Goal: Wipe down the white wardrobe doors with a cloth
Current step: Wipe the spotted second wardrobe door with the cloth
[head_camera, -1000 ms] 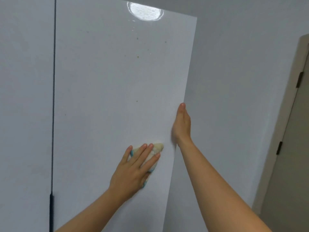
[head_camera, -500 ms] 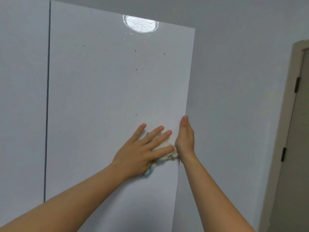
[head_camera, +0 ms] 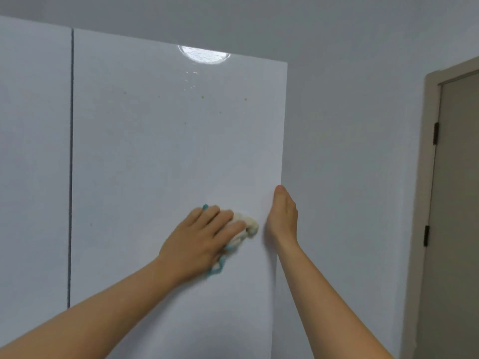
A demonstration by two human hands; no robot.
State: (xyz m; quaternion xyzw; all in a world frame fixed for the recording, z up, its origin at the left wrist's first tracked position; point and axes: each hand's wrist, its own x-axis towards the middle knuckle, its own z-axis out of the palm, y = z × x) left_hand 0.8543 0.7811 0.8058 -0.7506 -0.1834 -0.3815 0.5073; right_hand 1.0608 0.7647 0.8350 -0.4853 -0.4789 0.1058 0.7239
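At centre frame, the left hand (head_camera: pixel 199 239) presses a white-and-blue cloth (head_camera: pixel 246 225) flat against the open wardrobe door (head_camera: pixel 168 151), fingers straight and slightly spread. Just right of it, the right hand (head_camera: pixel 282 216) holds the door's free edge, thumb up; its fingers are hidden behind the panel. Small specks dot the upper door. At far right stands a room door (head_camera: pixel 456 203).
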